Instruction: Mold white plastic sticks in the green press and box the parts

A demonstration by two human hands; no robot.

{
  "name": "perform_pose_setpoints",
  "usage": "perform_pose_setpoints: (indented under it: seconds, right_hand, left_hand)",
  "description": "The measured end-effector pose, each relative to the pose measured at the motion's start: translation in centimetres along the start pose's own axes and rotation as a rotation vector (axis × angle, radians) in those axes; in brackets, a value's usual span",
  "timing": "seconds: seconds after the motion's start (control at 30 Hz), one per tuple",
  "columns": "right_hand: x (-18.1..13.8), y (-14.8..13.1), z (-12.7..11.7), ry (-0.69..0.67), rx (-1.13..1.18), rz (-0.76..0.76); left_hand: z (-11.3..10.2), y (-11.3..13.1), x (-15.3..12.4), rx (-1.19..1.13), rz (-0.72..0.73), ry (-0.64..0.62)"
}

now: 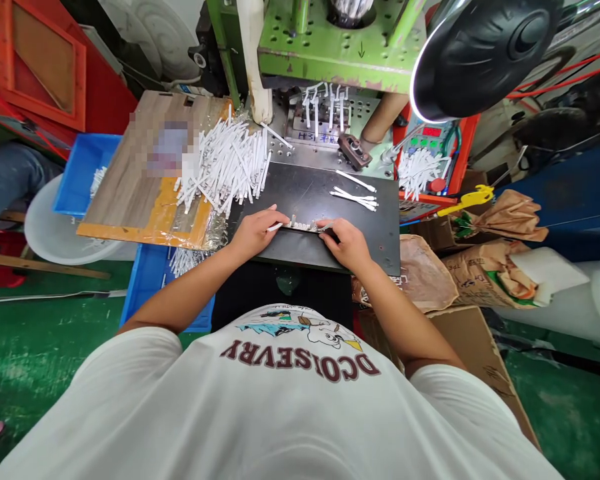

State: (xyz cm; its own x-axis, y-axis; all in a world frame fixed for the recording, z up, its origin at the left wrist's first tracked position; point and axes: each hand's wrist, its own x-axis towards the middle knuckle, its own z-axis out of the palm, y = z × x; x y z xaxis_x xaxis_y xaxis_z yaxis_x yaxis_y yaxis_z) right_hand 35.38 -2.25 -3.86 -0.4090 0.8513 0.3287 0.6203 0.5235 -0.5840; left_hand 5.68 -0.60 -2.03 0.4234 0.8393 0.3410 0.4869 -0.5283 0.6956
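Over the front part of a black work plate [310, 190], a narrow bar with a row of small pale pieces [303, 227] spans the space between my hands. My left hand [255, 233] is closed on its left end, and a white strip sticks out by those fingers. At the right end my right hand [349, 243] pinches the bar, with another whitish strip near thumb and forefinger. The exact fit of these strips in the bar is too small to make out. A few loose white strips [355, 197] lie farther back on the plate.
A big heap of white strips [235, 157] lies on a taped board [123, 190] to the left. Behind the plate stands a green press [330, 63] over a metal fixture [320, 120] holding several white strips. A black lamp [485, 57] hangs at upper right.
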Motion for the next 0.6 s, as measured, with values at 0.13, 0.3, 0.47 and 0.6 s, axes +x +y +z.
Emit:
perform_pose_setpoints:
  seconds: [0.13, 0.3, 0.47, 0.6]
  right_hand:
    - [0.0, 0.0, 0.0, 0.001, 0.010, -0.001]
    - [0.0, -0.1, 0.0, 0.012, 0.039, -0.011]
    - [0.0, -0.6, -0.6, -0.004, 0.110, -0.043]
    - [0.7, -0.6, -1.7, 0.020, 0.139, -0.036]
  left_hand:
    - [-0.1, 0.0, 0.0, -0.003, 0.025, -0.029]
    - [-0.1, 0.2, -0.8, 0.056, 0.044, -0.045]
    - [-2.4, -0.7, 2.0, 0.142, 0.035, -0.207]
    - [-4.8, -4.5, 10.4, 0.286, -0.035, -0.171]
